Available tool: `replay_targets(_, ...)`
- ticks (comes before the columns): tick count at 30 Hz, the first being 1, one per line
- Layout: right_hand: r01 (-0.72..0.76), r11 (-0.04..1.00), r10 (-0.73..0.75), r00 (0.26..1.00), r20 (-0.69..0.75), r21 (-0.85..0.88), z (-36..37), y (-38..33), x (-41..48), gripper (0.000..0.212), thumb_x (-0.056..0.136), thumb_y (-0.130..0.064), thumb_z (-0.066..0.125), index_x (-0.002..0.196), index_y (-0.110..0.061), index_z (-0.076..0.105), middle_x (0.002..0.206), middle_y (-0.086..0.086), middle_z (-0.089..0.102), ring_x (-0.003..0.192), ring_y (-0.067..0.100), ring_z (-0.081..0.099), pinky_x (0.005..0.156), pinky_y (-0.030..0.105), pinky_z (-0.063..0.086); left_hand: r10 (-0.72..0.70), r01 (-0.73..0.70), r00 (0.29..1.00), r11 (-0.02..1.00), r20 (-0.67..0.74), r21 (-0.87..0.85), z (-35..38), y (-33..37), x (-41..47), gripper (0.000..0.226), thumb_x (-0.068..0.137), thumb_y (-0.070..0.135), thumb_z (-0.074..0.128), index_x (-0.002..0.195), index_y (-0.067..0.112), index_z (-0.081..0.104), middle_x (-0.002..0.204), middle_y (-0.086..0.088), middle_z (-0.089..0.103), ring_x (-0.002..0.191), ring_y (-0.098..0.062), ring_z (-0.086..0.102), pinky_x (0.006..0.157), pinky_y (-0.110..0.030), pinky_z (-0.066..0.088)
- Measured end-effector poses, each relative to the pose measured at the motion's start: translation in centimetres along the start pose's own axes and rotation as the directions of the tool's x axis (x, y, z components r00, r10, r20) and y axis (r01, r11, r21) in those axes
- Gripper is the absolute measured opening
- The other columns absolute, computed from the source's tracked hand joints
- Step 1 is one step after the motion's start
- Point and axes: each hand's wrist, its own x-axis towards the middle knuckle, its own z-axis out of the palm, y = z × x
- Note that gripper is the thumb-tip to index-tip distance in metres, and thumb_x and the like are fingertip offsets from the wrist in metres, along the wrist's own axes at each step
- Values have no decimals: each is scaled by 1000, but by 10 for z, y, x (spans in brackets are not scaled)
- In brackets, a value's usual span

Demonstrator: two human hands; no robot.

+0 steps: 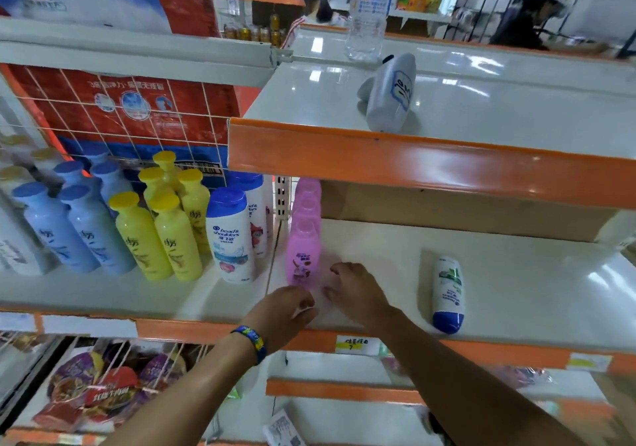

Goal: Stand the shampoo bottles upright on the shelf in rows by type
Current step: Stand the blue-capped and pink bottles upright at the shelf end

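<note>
A row of pink shampoo bottles stands upright at the left end of the middle shelf, one behind the other. My left hand hovers just in front of the row with fingers loosely curled, holding nothing I can make out. My right hand is right of the front pink bottle, fingers spread, empty. A faint pink blur lies between the hands. A white bottle with a blue cap lies on its side further right. On the top shelf lies a grey-white bottle.
Left of the divider stand blue bottles, yellow bottles and white Head & Shoulders bottles, all upright. A clear water bottle stands on the top shelf. Two people are behind the shelving. Snack packs fill the basket below.
</note>
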Motion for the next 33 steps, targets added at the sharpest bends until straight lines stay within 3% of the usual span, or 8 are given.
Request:
replay_targets(4,-83,989,79,996,-38,-122,-11,21,-19,51,90,-43,56,134,-17,49,137,2,51,131,21,39,107,36,32,102,-100,992,995,69,-28,10,12,9,25,95,37,46,105,18,60,105,2,61,93,-12,55,81,-22,42)
replay_targets(14,-268,955,256,961,-105,-130,-28,46,-70,45,93,-41,52,131,-18,48,136,1,48,129,19,38,113,39,29,273,-264,950,961,151,-78,29,30,19,22,94,36,46,103,19,58,100,2,57,87,-8,46,81,-23,42)
replay_targets(23,-302,929,270,948,-168,-214,-40,68,-75,45,89,-40,55,129,-18,52,133,-1,50,131,21,37,108,41,28,248,-242,960,968,125,-64,34,35,22,22,93,37,48,105,21,58,104,4,57,92,-7,49,81,-21,41)
replay_targets(29,-310,919,276,947,-162,-244,-58,99,-68,47,89,-43,55,129,-18,52,134,1,51,132,23,39,108,43,31,201,-198,979,976,19,-92,25,55,31,23,94,35,47,110,21,58,108,6,57,98,-8,52,84,-22,44)
replay_targets(33,-341,914,316,938,-142,-221,-70,118,-65,46,91,-43,51,131,-21,49,138,-1,46,132,22,37,107,42,32,195,-193,980,980,47,-49,26,59,44,28,94,39,48,113,22,57,113,7,58,103,-7,51,87,-21,42)
